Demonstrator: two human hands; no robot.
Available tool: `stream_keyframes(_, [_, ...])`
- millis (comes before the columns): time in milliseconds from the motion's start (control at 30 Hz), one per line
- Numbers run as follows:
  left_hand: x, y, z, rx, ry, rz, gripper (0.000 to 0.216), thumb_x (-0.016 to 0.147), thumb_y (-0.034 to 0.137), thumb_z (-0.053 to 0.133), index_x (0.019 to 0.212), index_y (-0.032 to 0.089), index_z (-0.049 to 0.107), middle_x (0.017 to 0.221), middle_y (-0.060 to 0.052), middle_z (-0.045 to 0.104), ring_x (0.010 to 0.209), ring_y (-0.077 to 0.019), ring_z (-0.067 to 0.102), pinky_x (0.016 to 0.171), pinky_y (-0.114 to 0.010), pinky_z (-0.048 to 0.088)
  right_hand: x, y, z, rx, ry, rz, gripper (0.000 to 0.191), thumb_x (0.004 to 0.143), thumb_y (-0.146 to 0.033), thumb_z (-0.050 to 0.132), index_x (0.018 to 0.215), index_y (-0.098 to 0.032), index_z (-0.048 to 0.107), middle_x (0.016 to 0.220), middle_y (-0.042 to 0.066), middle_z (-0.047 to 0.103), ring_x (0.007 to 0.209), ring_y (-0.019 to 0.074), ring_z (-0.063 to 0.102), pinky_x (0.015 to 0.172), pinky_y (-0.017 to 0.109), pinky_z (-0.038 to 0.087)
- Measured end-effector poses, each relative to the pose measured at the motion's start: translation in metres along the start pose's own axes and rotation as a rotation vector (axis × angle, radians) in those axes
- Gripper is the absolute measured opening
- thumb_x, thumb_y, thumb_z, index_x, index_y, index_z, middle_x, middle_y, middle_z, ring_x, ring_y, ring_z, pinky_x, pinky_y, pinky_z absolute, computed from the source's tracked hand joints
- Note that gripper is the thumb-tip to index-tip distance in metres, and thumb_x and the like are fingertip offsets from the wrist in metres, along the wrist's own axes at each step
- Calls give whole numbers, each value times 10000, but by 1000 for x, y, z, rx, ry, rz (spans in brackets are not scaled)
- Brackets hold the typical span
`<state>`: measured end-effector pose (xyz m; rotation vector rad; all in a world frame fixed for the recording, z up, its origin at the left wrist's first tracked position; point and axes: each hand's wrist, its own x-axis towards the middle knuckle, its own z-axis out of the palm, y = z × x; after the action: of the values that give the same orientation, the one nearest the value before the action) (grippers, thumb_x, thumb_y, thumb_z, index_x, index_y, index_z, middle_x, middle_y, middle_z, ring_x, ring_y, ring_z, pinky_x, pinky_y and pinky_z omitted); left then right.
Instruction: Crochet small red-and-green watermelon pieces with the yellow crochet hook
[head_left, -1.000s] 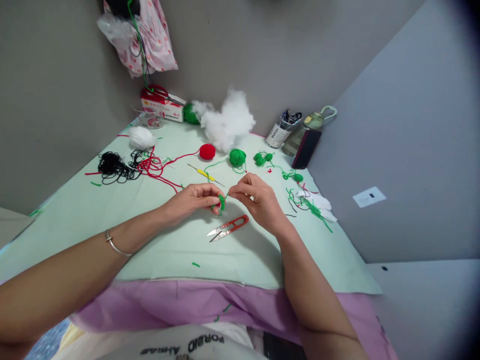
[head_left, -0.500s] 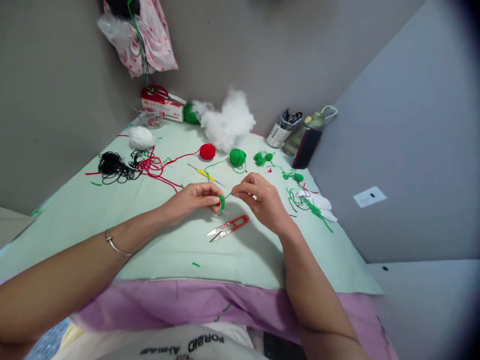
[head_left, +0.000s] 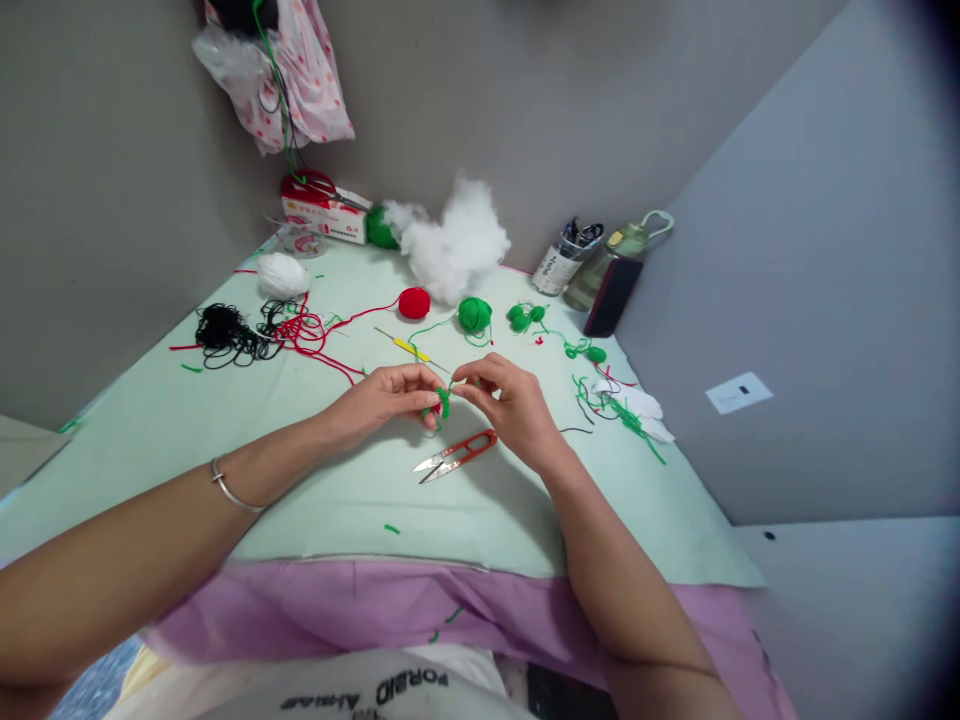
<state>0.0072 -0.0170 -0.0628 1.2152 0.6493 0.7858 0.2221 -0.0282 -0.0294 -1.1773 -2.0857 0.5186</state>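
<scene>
My left hand [head_left: 401, 392] is closed around a small green and red crochet piece [head_left: 444, 402], gripping it between thumb and fingers. Beside it, my right hand [head_left: 504, 400] pinches thumb and forefinger together on a short green yarn strand [head_left: 451, 384] right at the piece's edge; whether a needle is in the pinch is too small to tell. Orange-handled thread snips [head_left: 457, 457] lie just below both hands, blades pointing left. Behind my hands rests a crochet hook with a yellow grip [head_left: 411, 348], close to the green yarn ball [head_left: 475, 315].
A red yarn ball [head_left: 414, 303], white stuffing [head_left: 457, 245] and a white yarn ball [head_left: 283, 274] sit farther back. Tangled black yarn [head_left: 225, 335] lies left. Small green pieces [head_left: 526, 317] and yarn scraps [head_left: 626, 415] are right, near a pen cup [head_left: 557, 268] and phone [head_left: 613, 298].
My right hand has moved left and slightly down, bringing its pinched fingers from a short distance away up to the crochet piece. My left hand has stayed nearly still.
</scene>
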Motion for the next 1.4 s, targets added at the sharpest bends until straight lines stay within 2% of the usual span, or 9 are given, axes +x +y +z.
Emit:
stream_keyframes(233, [2,-2,1,-17,63,-15,220,791,337,791,874,163,684,775,19,668,703,-129,661,789,-302,517,-3,-5,10,-63,-45,-109,181,1007,-227,507,1053,-219,682,936,45,725,779,148,654,719,262,485])
stream_keyframes(367, [3,-5,0,36,92,-56,256,752,371,808,814,157,681,759,7,663,701,-146,653,753,-304,506,-6,-7,17,-348,-107,-222,240,1020,-198,451,1053,-207,688,872,57,704,714,140,614,592,247,402])
stream_keyframes(433, [4,-7,-1,60,85,-71,259,748,377,803,805,157,678,759,-1,667,699,-151,645,745,-307,501,-7,-10,19,-360,-78,-250,240,1015,-193,454,1019,-218,692,983,72,708,699,124,602,557,246,377])
stream_keyframes(533, [5,-8,-1,79,57,-83,256,757,376,786,837,155,683,801,-16,685,716,-153,638,759,-310,498,-7,-19,18,-38,36,-244,176,1009,-249,505,987,-226,678,1129,85,692,764,120,636,626,252,467])
stream_keyframes(700, [5,-3,2,133,62,-103,244,759,371,773,842,158,689,759,-14,684,717,-157,626,741,-300,486,-3,-29,2,683,-22,72,168,998,-384,535,928,-231,545,706,-15,654,583,132,651,575,274,540])
stream_keyframes(800, [4,1,2,131,60,-122,229,746,352,785,836,163,693,727,0,676,668,-141,618,715,-290,487,2,-24,-14,780,213,88,199,970,-422,579,899,-247,517,576,-70,493,621,151,660,682,317,568])
stream_keyframes(900, [3,2,0,78,48,-114,227,760,346,787,867,167,700,737,3,673,646,-132,621,712,-293,504,6,-16,-25,690,428,90,227,962,-456,579,890,-253,510,583,-72,395,636,154,638,719,333,550])
stream_keyframes(1133, [5,-5,-5,36,62,-61,288,817,406,759,979,170,735,852,-23,675,674,-132,635,760,-322,568,2,-6,-21,181,92,-55,91,959,-285,618,945,-235,692,845,18,621,764,146,595,668,297,469])
stream_keyframes(1400, [5,-11,-10,54,65,-42,258,863,415,727,988,191,740,1009,-36,695,756,-129,659,786,-281,545,-1,0,-14,-169,28,-167,161,968,-174,585,954,-248,727,855,27,570,784,157,551,684,302,424])
